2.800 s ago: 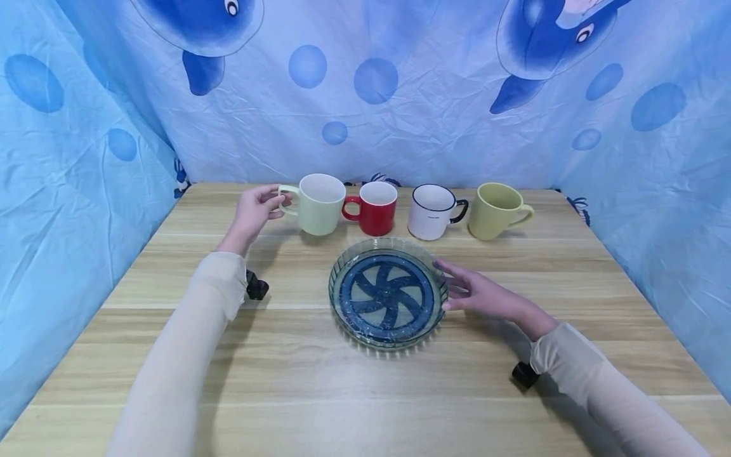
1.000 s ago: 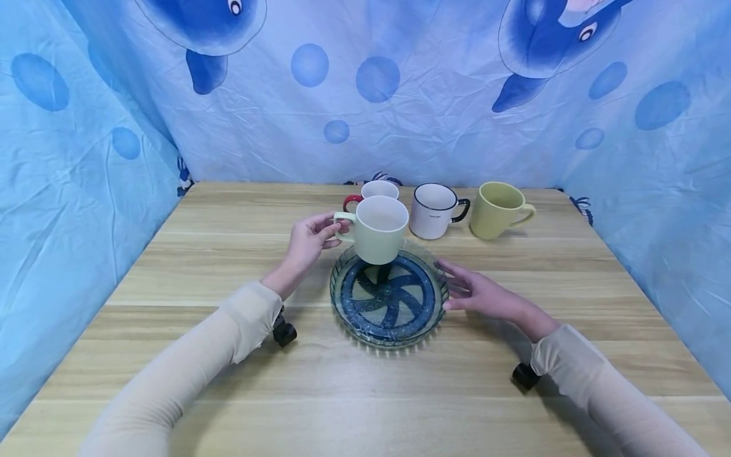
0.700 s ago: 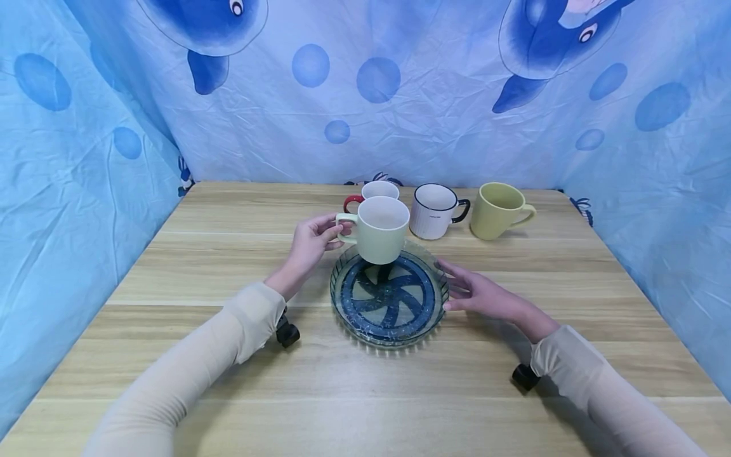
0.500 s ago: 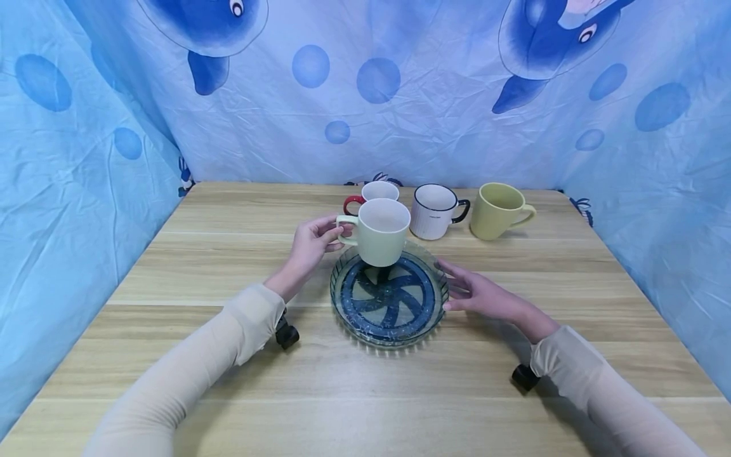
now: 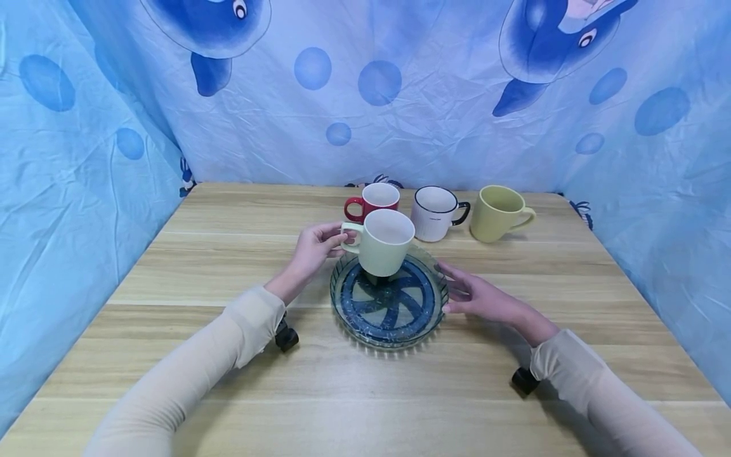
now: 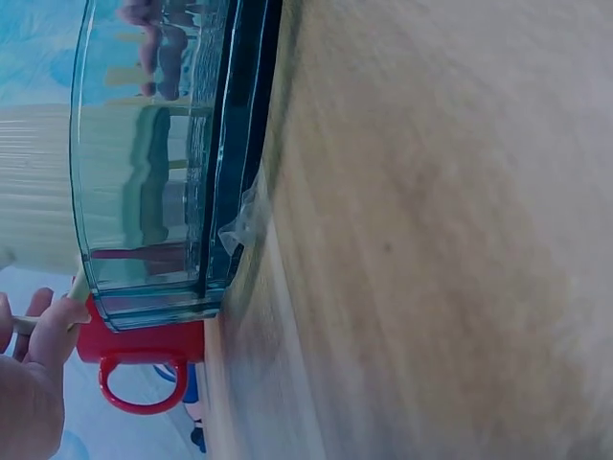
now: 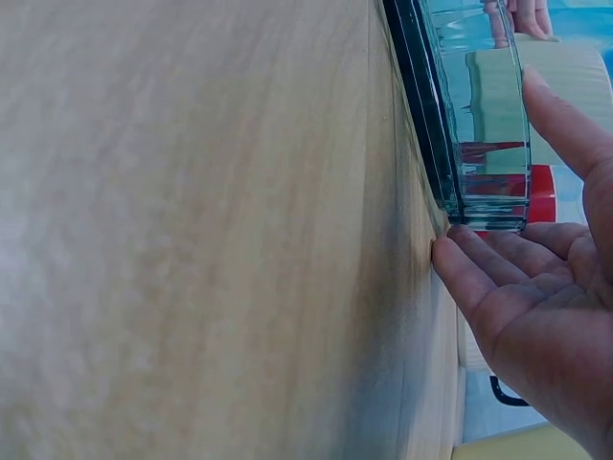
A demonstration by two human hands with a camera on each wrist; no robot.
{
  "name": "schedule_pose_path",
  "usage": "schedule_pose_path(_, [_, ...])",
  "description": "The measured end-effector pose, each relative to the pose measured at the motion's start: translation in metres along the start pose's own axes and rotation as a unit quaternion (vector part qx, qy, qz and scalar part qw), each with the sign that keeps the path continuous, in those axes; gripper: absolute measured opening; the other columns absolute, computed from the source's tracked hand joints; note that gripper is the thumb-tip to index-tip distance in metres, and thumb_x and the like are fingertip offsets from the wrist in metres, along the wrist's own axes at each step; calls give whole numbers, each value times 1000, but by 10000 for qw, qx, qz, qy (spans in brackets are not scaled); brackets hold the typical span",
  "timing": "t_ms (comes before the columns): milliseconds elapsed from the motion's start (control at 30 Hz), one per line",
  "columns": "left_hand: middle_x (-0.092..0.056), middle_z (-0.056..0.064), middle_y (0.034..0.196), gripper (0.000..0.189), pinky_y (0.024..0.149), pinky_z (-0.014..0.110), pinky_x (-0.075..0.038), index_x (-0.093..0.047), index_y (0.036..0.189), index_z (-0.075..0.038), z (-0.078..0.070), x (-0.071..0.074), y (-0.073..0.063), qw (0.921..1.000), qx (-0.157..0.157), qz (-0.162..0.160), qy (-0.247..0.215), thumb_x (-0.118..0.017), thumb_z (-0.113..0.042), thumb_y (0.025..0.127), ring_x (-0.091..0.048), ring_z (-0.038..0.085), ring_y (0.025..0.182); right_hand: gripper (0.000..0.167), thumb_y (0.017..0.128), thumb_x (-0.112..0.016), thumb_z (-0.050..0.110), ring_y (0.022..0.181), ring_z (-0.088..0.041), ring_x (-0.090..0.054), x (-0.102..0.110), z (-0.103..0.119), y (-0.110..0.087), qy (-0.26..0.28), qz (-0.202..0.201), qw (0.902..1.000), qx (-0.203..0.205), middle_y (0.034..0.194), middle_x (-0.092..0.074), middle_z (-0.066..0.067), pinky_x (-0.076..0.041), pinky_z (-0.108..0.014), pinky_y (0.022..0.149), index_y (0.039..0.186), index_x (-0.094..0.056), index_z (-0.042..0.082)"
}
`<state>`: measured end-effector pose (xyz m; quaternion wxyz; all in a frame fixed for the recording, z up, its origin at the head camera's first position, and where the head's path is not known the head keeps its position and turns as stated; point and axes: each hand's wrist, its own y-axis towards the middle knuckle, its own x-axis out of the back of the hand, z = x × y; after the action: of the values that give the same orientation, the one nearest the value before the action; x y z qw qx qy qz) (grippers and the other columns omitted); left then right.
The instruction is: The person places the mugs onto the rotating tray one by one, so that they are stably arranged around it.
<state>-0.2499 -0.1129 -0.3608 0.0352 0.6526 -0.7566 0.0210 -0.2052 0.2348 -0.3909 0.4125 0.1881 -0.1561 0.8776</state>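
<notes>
Behind a pale wood-grain table (image 5: 365, 403), blue dolphin-print cloth (image 5: 240, 139). Left grip (image 5: 315, 249) pinched together on the handle of a pale-green ceramic mug (image 5: 381, 256), over a round blue-swirled glass dish (image 5: 391, 332); right grip (image 5: 476, 296) spread apart at its right edge. Best lowered level — gently, dish steadied. Since half a second ago: mug lower — more red ceramic mug (image 5: 381, 206) visible behind.

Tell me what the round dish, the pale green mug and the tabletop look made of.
The round dish: probably glossy, greenish clear glass, possibly plastic; the red mug shows through its wall.
The pale green mug: likely ceramic with a soft sheen, from its opaque, evenly coloured walls.
The tabletop: satin wood or wood-look laminate, judging by its streaky grain and soft glare.
</notes>
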Motion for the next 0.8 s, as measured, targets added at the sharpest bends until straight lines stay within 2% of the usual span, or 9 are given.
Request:
schedule_pose_path(167, [-64,22,125,37,83,27,-60,-56,134,-2,2,0,-1,9999,107,48,117,-55,-7,97,-68,14,101,98,85,-73,19,143,-44,-26,0,0,0,-12,-17,10000,-48,161,-11,-22,-31,-50,114,156,-6,8])
schedule_pose_path(367, [-63,24,124,37,78,22,-60,-56,133,1,6,3,-1,10000,61,39,-23,-56,-4,96,-69,7,93,99,84,-74,22,143,-44,-26,0,1,0,-54,-30,10000,-38,162,-11,-21,-31,-50,114,156,-7,8])
schedule_pose_path(500, [-63,25,123,38,80,25,-60,-55,132,4,8,7,0,9999,12,86,-91,-57,0,94,-70,6,89,98,85,-73,23,142,-46,-27,0,0,0,-146,-44,9999,1,161,-11,-23,-32,-51,114,156,-7,7])
schedule_pose_path(633, [-63,24,123,38,84,27,-59,-56,130,5,9,11,1,9997,106,141,141,-60,0,93,-71,12,95,98,86,-73,22,142,-46,-26,0,0,0,-152,-36,9999,22,161,-10,-23,-31,-51,114,156,-6,6])
schedule_pose_path(733, [-64,25,122,36,83,25,-59,-59,126,5,8,14,1,9988,154,126,441,-62,0,91,-70,19,101,98,86,-73,21,142,-46,-26,0,0,0,-106,-30,9999,-5,161,-9,-22,-31,-51,114,156,-6,6])
schedule_pose_path(800, [-65,25,120,33,83,22,-59,-61,123,6,8,15,0,9979,175,126,618,-63,1,90,-70,19,99,98,85,-73,20,142,-45,-26,-1,1,-1,-85,-41,10000,-27,162,-9,-21,-30,-51,114,156,-6,7])
